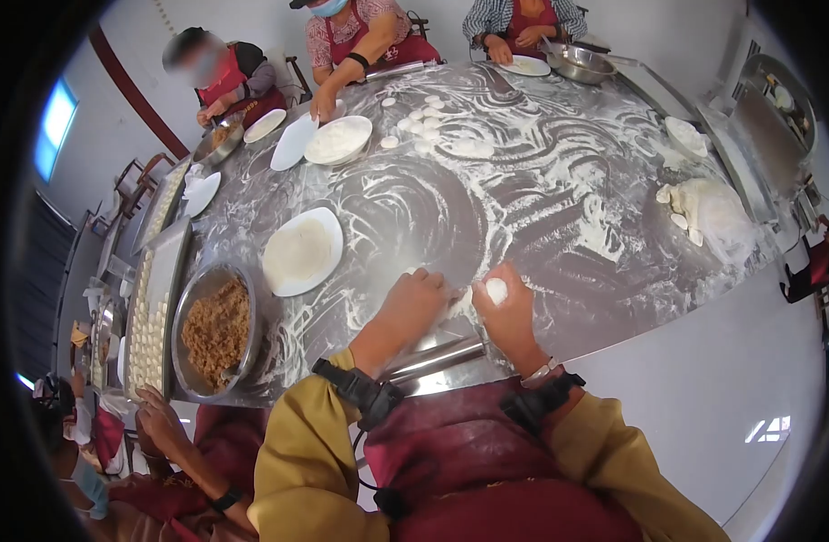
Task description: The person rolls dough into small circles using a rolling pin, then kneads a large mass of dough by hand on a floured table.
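My left hand [412,307] is low over the floured metal table [559,235], back up and fingers curled inward. Its fingertips and anything under them are hidden. Just to its right, my right hand [505,312] is closed in a fist around a white, rounded piece of dough [496,290], which shows at the thumb side. A pale, floury strip lies between the two hands, too blurred to name. Left of my hands stands a white plate [333,237] with a stack of round dough wrappers [297,253]. Beyond it is a steel bowl [181,348] of brown filling [217,330].
Trays of small dumplings [148,334] line the left edge. Across the table, a co-worker's hand [324,101] is at a white plate [294,143] beside a bowl of flour [338,140]. Dough pieces [428,122] lie mid-table. A plastic-covered dough lump [708,215] sits right.
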Motion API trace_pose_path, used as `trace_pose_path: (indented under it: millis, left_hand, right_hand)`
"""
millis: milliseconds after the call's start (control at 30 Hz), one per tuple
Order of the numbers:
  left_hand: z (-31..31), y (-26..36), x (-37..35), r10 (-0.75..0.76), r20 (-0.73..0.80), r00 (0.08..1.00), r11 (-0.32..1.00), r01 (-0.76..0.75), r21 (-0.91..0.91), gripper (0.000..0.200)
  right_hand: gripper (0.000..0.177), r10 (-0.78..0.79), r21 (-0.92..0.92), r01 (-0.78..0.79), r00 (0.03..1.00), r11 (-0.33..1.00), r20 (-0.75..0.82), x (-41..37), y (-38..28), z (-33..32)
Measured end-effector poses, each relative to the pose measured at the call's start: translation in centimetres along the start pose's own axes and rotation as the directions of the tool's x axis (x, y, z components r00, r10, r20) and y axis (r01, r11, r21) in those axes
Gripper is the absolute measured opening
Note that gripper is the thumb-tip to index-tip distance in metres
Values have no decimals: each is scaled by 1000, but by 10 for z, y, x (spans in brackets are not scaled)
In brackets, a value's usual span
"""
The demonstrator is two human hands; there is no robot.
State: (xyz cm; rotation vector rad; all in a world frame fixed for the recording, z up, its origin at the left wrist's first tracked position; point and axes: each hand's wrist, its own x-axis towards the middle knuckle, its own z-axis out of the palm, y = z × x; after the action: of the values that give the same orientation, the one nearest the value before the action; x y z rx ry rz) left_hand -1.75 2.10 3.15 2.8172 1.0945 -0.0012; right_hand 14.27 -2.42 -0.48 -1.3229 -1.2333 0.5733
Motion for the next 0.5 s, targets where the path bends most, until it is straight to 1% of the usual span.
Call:
trace_pose_path:
  millis: [67, 167, 200, 233, 267, 367, 467, 500]
  left_hand:
    - [3, -4, 0, -20, -49, 999, 1000, 21, 15, 36]
    - [3, -18, -14, -70, -137, 988, 993, 56, -105, 26]
    - [-4, -20, -24, -193, -90, 977, 946, 161, -281, 21]
    - [-15, -20, -37, -304, -21, 953, 858, 264, -440, 17]
    - [-21, -21, -49, -395, 64, 916, 735, 357, -576, 14]
    - [-2, -22, -84, -370, 206, 906, 614, 405, -678, 16]
    - [11, -19, -79, -361, 175, 916, 691, 389, -610, 16]
    - [16, -21, -74, -426, 51, 903, 675, 355, -647, 15]
  right_hand:
    - [20, -14, 1, 14, 1000, 1000, -2, 2, -2, -1]
    - [20, 11, 24, -11, 1000, 1000, 17, 2, -5, -1]
    - [20, 22, 30, -23, 999, 999, 23, 2, -7, -2]
    - [19, 35, 38, -36, 999, 999, 27, 2, -8, -2]
    - [19, 33, 47, -34, 999, 998, 31, 2, -7, -2]
    - [19, 33, 52, -35, 999, 998, 39, -2, -4, -5]
    - [19, 20, 44, -21, 999, 999, 35, 0, -6, -6]
    - [18, 24, 46, -25, 999, 999, 36, -1, -6, -6]
